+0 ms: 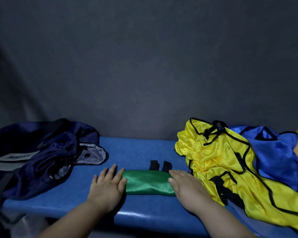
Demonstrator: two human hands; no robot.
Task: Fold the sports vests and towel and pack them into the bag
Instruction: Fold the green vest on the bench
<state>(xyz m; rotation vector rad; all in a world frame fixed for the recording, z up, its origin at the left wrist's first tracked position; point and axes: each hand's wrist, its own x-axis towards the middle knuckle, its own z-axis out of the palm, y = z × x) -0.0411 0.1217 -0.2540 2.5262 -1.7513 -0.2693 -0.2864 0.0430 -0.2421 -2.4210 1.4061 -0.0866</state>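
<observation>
My left hand lies flat with the fingers straight and a little spread. It grips nothing: the thumb side touches the left end of the folded green vest, and the other fingers rest on the blue padded bench. My right hand is flat too, fingers straight and close together, palm down over the vest's right end, with nothing held in it.

The green vest lies between my hands as a narrow, compact bundle near the front middle of the bench. Its long axis runs left to right, parallel to the bench's front edge. The fabric is shiny, with a fine ribbed weave and soft creases. Two short black straps stick out from its far edge and point away from me (toward the dark grey wall).

The yellow vest, crumpled and edged in black trim, is just beside my right hand and spills over the front of the bench. Behind it, further right, lies a blue vest, also loose, partly under the yellow one. On the left end of the bench, well apart from the green bundle, the navy bag sits slumped, its pale grey lining showing at the mouth and a white label on its side.
</observation>
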